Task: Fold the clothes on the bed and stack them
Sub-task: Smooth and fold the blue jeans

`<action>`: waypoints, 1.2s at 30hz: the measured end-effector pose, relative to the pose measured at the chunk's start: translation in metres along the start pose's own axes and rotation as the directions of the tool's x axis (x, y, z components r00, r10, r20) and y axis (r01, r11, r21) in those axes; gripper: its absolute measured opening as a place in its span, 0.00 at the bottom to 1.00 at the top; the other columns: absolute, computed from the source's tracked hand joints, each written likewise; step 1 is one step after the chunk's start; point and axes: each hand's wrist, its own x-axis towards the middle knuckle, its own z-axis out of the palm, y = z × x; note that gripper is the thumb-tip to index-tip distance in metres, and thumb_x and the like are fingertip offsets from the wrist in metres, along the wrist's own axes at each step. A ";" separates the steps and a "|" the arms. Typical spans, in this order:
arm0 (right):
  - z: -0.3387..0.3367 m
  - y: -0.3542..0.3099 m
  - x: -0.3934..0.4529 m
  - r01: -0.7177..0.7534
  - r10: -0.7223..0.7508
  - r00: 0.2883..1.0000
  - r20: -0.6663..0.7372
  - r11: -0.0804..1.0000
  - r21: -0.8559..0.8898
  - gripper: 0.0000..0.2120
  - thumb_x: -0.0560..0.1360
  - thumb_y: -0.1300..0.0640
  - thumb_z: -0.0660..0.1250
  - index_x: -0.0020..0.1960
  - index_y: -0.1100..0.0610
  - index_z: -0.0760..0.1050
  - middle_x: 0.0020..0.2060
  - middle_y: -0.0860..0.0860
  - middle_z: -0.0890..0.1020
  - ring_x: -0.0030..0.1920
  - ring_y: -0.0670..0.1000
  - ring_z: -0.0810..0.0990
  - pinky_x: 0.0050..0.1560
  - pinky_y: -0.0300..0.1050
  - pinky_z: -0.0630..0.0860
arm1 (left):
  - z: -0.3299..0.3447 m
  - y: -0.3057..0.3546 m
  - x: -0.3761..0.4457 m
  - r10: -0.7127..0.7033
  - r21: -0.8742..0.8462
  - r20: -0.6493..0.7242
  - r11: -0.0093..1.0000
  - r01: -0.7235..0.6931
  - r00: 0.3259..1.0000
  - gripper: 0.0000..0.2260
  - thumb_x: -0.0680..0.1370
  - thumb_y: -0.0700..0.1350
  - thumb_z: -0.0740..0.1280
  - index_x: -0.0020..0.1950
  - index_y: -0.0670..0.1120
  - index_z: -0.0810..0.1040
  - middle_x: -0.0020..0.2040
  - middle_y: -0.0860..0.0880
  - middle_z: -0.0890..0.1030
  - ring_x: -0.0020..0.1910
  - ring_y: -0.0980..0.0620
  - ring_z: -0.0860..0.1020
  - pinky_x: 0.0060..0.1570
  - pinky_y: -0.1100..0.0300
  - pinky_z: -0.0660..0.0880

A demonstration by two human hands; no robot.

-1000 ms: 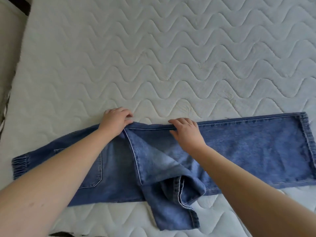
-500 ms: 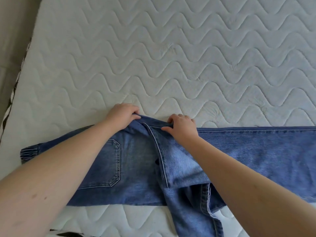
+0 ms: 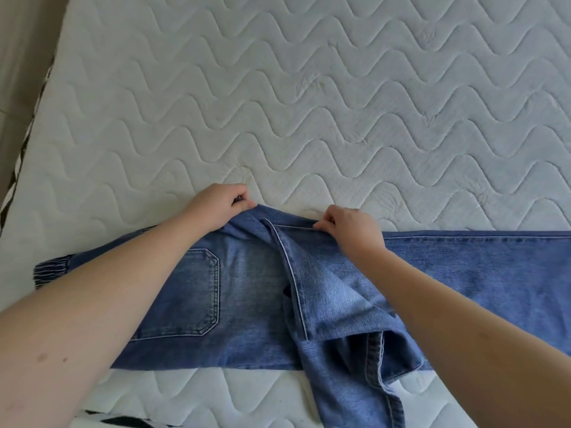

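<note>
My left hand (image 3: 217, 203) and right hand (image 3: 350, 225) now pinch the far edge of the jeans (image 3: 253, 304) at twelve o'clock, no longer pressing flat; lengthwise fold's being tidied.

You have a pair of blue denim jeans (image 3: 253, 304) lying across the near part of the white quilted mattress (image 3: 309, 103), elastic waistband to the left. Your left hand (image 3: 216, 205) pinches the far edge of the denim, and your right hand (image 3: 349, 230) grips the same edge just right of it. One stitched back pocket (image 3: 185, 295) faces up.
</note>
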 end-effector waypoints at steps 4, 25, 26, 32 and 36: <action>-0.010 0.032 -0.005 0.151 -0.154 0.987 -0.053 0.987 -0.057 0.16 0.76 0.46 0.67 0.48 0.60 0.76 0.43 0.55 0.82 0.46 0.58 0.78 0.50 0.50 0.68 | 0.008 0.005 0.002 0.014 0.132 -0.073 0.991 -0.005 0.997 0.12 0.79 0.52 0.66 0.42 0.45 0.76 0.40 0.50 0.78 0.41 0.48 0.75 0.40 0.53 0.70; -0.069 0.202 -0.054 -0.086 0.014 0.968 -0.250 0.956 -0.281 0.11 0.78 0.48 0.65 0.55 0.54 0.77 0.52 0.54 0.77 0.56 0.59 0.72 0.59 0.52 0.60 | 0.083 0.136 0.020 0.233 0.352 0.180 0.892 -0.284 0.956 0.11 0.78 0.54 0.67 0.56 0.50 0.78 0.55 0.51 0.78 0.57 0.48 0.75 0.55 0.54 0.68; -0.073 0.211 -0.058 -0.117 0.044 0.964 -0.261 0.955 -0.272 0.11 0.79 0.48 0.64 0.55 0.53 0.77 0.53 0.54 0.76 0.56 0.59 0.71 0.59 0.52 0.60 | 0.088 0.143 0.022 0.221 0.328 0.187 0.905 -0.273 0.957 0.10 0.78 0.53 0.67 0.55 0.50 0.78 0.55 0.51 0.79 0.56 0.49 0.75 0.54 0.54 0.68; -0.092 0.271 -0.082 -0.308 0.223 0.895 -0.387 0.936 -0.171 0.10 0.81 0.51 0.62 0.56 0.55 0.76 0.54 0.55 0.76 0.58 0.59 0.70 0.59 0.53 0.59 | 0.111 0.183 0.029 0.154 0.191 0.137 0.965 -0.179 0.979 0.08 0.78 0.49 0.69 0.52 0.46 0.79 0.49 0.50 0.78 0.47 0.51 0.74 0.45 0.58 0.69; -0.105 0.306 -0.097 -0.383 0.319 0.851 -0.417 0.921 -0.078 0.11 0.80 0.50 0.63 0.58 0.54 0.76 0.58 0.55 0.75 0.62 0.60 0.68 0.62 0.53 0.57 | 0.134 0.223 0.036 0.179 0.188 0.121 0.962 -0.200 0.976 0.08 0.79 0.49 0.68 0.52 0.46 0.78 0.49 0.49 0.78 0.46 0.51 0.74 0.46 0.56 0.70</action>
